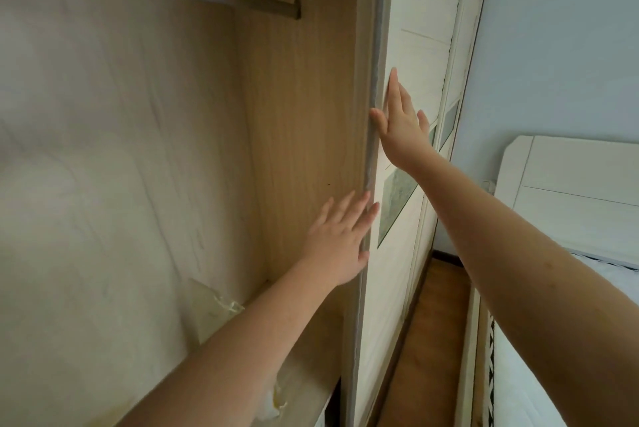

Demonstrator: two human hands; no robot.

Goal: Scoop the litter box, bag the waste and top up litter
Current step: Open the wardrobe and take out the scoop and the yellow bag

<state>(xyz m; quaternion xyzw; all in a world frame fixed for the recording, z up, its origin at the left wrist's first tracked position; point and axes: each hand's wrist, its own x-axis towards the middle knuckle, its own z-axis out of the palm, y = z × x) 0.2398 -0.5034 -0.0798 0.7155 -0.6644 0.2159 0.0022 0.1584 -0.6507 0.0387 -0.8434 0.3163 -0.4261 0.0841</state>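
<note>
light wood-grain wardrobe [297, 122], white sliding door [415, 56] w/ grey edge, pale blue wall [560, 46], brown floor [432, 340]

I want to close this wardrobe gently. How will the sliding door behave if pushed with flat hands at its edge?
The sliding door is a tall rigid panel, so it probably moves as one piece without flexing. Its size and glass inset suggest weight. Both the left hand and right hand lie flat, so they may slip.

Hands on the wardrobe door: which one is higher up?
The right hand: flat on the white sliding door's face, thumb at its edge. The left hand sits lower, fingers straight against the same edge.
</note>
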